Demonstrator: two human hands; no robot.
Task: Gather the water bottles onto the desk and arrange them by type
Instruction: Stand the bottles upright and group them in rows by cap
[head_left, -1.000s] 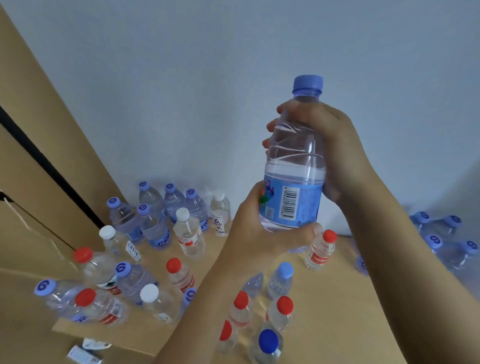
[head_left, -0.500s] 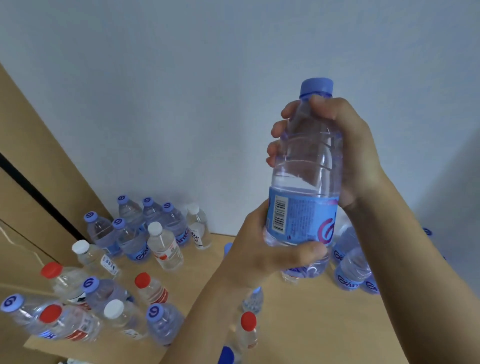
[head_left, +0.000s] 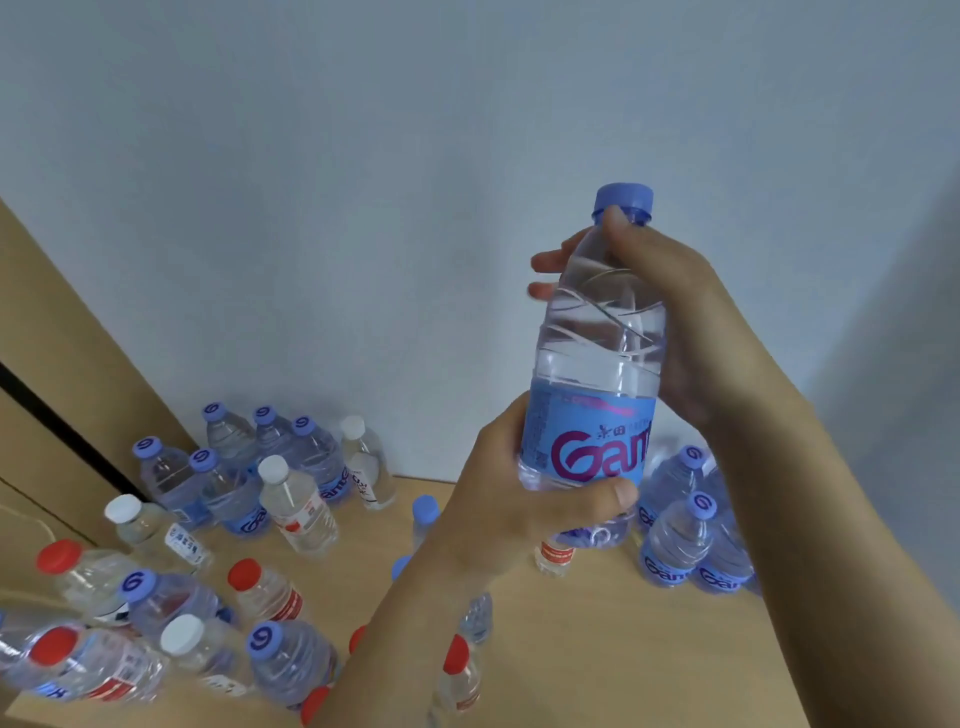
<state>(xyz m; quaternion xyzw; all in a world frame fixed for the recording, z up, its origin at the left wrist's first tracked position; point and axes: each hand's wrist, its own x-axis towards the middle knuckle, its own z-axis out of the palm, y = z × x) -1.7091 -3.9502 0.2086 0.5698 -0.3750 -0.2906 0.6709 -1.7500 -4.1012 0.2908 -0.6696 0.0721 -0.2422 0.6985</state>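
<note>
Two hands hold a blue-capped water bottle (head_left: 597, 374) upright above a wooden bench (head_left: 597, 649): the left hand (head_left: 524, 499) wraps around its lower part, thumb across the bottom edge of the blue label, while the right hand (head_left: 670, 322) curls around the clear upper body, one fingertip at the cap. Below the forearms, at the bench's near edge, red-capped bottles (head_left: 457, 675) stand partly hidden. To the near left, a mixed huddle of red-, white- and blue-capped bottles (head_left: 171, 639) crowds the bench corner. Just right of the held bottle, a cluster of matching blue-label bottles (head_left: 680, 540) stands together. Farther back on the left, more blue-capped bottles (head_left: 270, 457) and two white-capped ones (head_left: 363, 462) stand against the pale wall (head_left: 363, 182).
</note>
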